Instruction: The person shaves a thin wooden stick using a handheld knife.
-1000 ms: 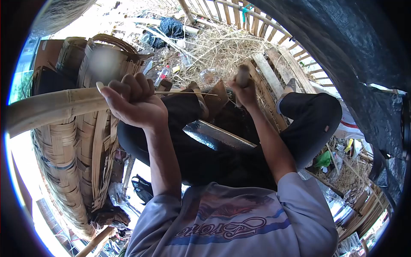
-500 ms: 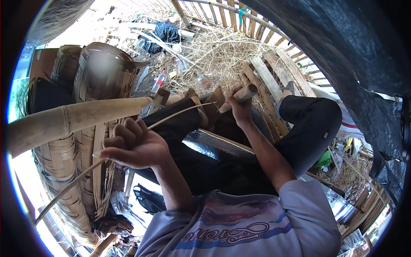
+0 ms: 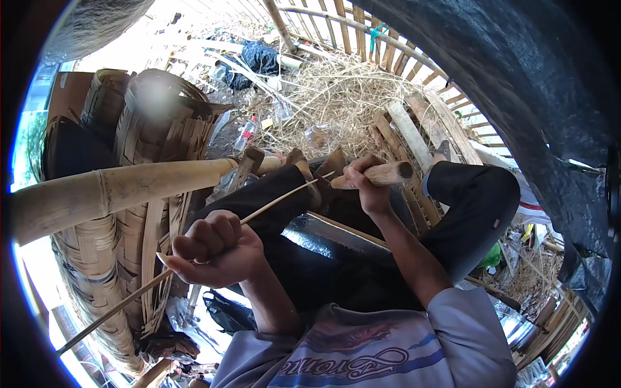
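Note:
My left hand is closed around a long, thin bamboo strip. The strip runs from the lower left, through the fist, to a tip just left of my right hand. My right hand grips a thick wooden handle, whose round butt points right. What the handle carries on its left side is dark and hard to make out against the shadow. Between the hands, over my dark trousers, lies a shiny dark sheet with a pale edge strip.
A thick bamboo pole juts in from the left, above tall woven bamboo baskets. Beyond my feet are straw shavings, a plastic bottle and wooden planks. A slatted bamboo fence and a black tarp border the right.
My left fist has closed more tightly and shifted right along with the strip. The wooden handle has turned to lie more level, its butt farther right. The whole view has shifted slightly.

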